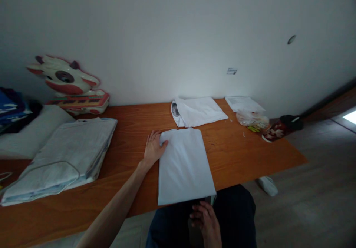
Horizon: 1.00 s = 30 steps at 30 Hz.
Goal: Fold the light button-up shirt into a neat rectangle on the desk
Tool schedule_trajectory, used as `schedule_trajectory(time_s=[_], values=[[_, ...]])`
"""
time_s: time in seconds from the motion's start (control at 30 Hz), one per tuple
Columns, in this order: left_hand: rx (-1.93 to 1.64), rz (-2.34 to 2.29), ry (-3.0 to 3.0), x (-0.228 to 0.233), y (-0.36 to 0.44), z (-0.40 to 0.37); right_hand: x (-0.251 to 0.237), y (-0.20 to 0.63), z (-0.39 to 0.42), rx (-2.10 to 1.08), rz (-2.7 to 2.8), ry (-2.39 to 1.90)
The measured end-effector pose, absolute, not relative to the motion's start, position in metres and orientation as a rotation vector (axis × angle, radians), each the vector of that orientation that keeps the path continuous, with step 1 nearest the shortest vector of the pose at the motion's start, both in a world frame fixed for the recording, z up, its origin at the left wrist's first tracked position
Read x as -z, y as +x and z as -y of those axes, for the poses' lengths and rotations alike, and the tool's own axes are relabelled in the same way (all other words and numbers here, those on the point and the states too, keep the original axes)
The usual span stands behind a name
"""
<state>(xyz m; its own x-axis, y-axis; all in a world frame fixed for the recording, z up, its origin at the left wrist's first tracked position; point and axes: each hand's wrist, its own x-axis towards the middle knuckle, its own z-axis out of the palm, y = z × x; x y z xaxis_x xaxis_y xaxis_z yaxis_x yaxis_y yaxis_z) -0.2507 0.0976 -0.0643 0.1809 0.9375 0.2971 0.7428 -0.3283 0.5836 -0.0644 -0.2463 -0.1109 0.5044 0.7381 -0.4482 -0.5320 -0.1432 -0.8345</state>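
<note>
A folded white garment point(183, 166) lies on the wooden table in front of me, its near edge reaching the table's front edge. My left hand point(154, 147) rests flat at its far left corner, fingers outstretched on the wood and thumb on the fabric. Below the garment's near edge, over my lap, is my right hand point(206, 220), with loosely curled fingers slightly apart and nothing visible in them. Behind the garment, against the wall, lies a second folded white garment point(198, 111) with a greyish opening at its left end.
A cow-shaped toy keyboard point(78, 99) stands at the back left, behind a folded stack of pale cloth point(66, 151) with a cord across it. On the right are a white paper packet point(244, 104), a clear plastic bag point(251, 120) and a dark tumbler point(280, 128) near the table's end.
</note>
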Motion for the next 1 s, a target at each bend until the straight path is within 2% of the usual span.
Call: schedule_trajectory(time_s=[0.1, 0.27, 0.43, 0.53, 0.63, 0.77, 0.87, 1.0], values=[[-0.959, -1.535, 1.967, 0.059, -0.256, -0.093, 0.102, -0.074, 0.223, -1.205, 0.226, -1.262], [-1.165, -1.375, 1.694, 0.059, -0.269, -0.059, 0.088, -0.06, 0.208, -1.17, 0.259, -1.284], [-1.259, -1.334, 1.514, 0.061, -0.274, 0.032, 0.09, -0.045, 0.218, -1.086, 0.21, -1.258], [-1.39, -1.442, 1.472, 0.054, -0.263, 0.106, 0.089, -0.051, 0.219, -1.157, 0.245, -1.295], [-1.327, -1.366, 1.313, 0.056, -0.249, 0.177, 0.086, -0.063, 0.218, -1.149, 0.219, -1.287], [-1.079, -1.078, 0.658, 0.09, -0.236, 0.234, 0.081, -0.053, 0.232, -0.967, 0.003, -1.171], [-0.749, -0.723, 0.221, 0.115, -0.223, 0.236, 0.079, -0.022, 0.248, -0.875, -0.072, -1.3], [-0.695, -0.43, -0.011, 0.117, -0.185, 0.212, 0.065, 0.021, 0.264, -0.921, 0.111, -1.368]])
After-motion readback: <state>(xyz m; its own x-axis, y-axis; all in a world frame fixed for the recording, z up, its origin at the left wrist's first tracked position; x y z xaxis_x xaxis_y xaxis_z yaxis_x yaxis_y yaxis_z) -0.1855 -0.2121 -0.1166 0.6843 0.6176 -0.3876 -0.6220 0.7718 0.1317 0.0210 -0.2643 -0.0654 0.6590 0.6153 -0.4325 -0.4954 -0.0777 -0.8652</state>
